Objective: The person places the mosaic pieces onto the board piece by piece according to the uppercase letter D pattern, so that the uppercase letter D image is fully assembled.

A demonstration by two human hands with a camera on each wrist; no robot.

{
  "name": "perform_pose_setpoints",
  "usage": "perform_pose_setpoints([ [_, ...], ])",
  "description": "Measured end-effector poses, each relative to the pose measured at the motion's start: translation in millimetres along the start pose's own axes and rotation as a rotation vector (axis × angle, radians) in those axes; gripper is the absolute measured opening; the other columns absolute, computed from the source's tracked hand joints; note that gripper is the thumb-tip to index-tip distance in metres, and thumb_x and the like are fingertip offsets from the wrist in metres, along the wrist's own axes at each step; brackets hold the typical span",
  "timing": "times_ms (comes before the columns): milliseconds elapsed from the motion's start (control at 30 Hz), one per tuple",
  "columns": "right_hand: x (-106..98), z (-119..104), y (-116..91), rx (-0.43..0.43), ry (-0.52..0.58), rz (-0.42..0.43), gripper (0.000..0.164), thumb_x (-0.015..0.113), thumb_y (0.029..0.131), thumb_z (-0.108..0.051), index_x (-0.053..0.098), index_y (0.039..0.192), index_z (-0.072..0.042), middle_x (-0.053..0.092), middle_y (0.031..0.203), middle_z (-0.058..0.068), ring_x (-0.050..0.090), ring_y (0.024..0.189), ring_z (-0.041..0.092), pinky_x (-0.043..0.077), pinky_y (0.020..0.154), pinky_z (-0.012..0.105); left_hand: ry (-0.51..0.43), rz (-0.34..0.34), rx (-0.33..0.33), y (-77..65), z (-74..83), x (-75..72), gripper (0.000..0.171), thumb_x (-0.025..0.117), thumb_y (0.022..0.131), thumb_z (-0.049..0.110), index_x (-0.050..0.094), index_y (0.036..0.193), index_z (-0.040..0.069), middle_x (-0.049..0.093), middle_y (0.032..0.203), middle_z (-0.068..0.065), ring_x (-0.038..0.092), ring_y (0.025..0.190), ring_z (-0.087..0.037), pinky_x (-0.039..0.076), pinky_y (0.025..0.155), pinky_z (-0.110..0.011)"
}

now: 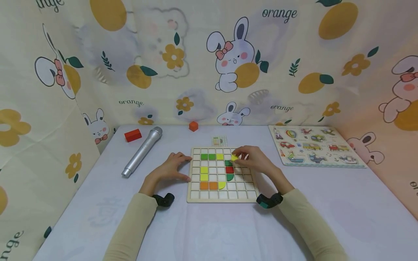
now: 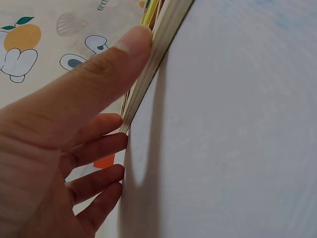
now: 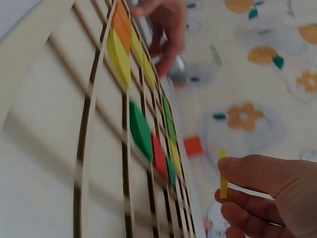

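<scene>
A wooden grid board (image 1: 222,198) lies on the table with green, yellow, red and orange tiles set in some squares. My left hand (image 1: 171,167) rests along the board's left edge, thumb and fingers spread and fairly straight, as the left wrist view also shows. Between thumb and fingertip my right hand (image 1: 256,159) pinches a thin yellow tile (image 3: 223,173), held above the board's upper right part. Just below it in the head view sit a green tile (image 1: 229,163), a red tile (image 1: 229,169) and a rounded green tile (image 1: 230,177).
A small pattern card (image 1: 219,140) lies behind the board. To the left are a silver microphone (image 1: 142,152) and a red block (image 1: 132,135); an orange-red cube (image 1: 193,126) stands at the back. A picture puzzle board (image 1: 316,146) lies at the back right.
</scene>
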State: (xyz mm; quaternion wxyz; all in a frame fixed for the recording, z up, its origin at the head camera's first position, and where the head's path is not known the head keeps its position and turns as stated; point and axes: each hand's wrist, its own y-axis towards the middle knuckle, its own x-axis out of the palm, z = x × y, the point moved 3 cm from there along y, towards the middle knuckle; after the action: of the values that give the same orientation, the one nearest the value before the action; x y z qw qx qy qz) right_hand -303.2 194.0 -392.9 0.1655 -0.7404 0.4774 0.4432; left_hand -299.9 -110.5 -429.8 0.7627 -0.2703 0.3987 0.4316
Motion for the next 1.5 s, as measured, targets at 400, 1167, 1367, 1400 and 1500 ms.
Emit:
perform_pose_setpoints([
  [400, 41.6, -31.4, 35.9, -0.073, 0.038, 0.007, 0.023, 0.071, 0.082, -0.013, 0.067, 0.104, -0.007, 0.067, 0.100, 0.002, 0.055, 0.077, 0.014, 0.048, 0.069, 0.025, -0.003, 0.020, 0.054, -2.9, 1.4, -0.4, 0.081, 0.081, 0.067, 0.042, 0.048, 0.134, 0.009, 0.048, 0.126, -0.009, 0.035, 0.114, -0.026, 0.034, 0.101, -0.047],
  [1167, 78.1, -41.6, 55.4, -0.135, -0.075, 0.035, 0.007, 0.073, 0.081, -0.018, 0.074, 0.088, -0.015, 0.066, 0.090, -0.004, 0.054, 0.076, 0.009, 0.045, 0.068, 0.025, 0.001, -0.002, 0.022, 1.0, -3.7, 1.1, 0.081, 0.081, 0.067, 0.044, 0.048, 0.136, 0.015, 0.047, 0.127, -0.005, 0.034, 0.116, -0.024, 0.033, 0.102, -0.044],
  [1367, 77.1, -41.8, 52.9, -0.159, -0.059, 0.028, 0.007, 0.072, 0.082, -0.015, 0.075, 0.089, -0.014, 0.063, 0.090, -0.001, 0.052, 0.072, 0.013, 0.043, 0.063, 0.025, 0.005, 0.005, 0.042, -0.7, -1.7, 0.3, 0.082, 0.081, 0.067, 0.044, 0.048, 0.136, 0.013, 0.048, 0.126, -0.006, 0.035, 0.114, -0.025, 0.034, 0.100, -0.045],
  [1400, 77.2, -41.6, 52.7, -0.162, -0.058, 0.025, 0.008, 0.071, 0.082, -0.014, 0.075, 0.090, -0.013, 0.063, 0.090, -0.001, 0.052, 0.071, 0.012, 0.042, 0.062, 0.024, 0.004, 0.007, 0.043, -0.9, -1.5, 0.2, 0.082, 0.081, 0.067, 0.044, 0.048, 0.135, 0.013, 0.048, 0.126, -0.006, 0.035, 0.114, -0.025, 0.034, 0.100, -0.045],
  [1500, 77.3, -41.4, 51.8, -0.169, -0.049, 0.021, 0.010, 0.071, 0.083, -0.013, 0.075, 0.092, -0.013, 0.065, 0.091, -0.001, 0.050, 0.069, 0.010, 0.042, 0.060, 0.022, 0.001, 0.007, 0.035, -1.2, -1.2, 0.1, 0.082, 0.081, 0.067, 0.043, 0.048, 0.136, 0.013, 0.048, 0.126, -0.006, 0.034, 0.115, -0.025, 0.033, 0.101, -0.045],
])
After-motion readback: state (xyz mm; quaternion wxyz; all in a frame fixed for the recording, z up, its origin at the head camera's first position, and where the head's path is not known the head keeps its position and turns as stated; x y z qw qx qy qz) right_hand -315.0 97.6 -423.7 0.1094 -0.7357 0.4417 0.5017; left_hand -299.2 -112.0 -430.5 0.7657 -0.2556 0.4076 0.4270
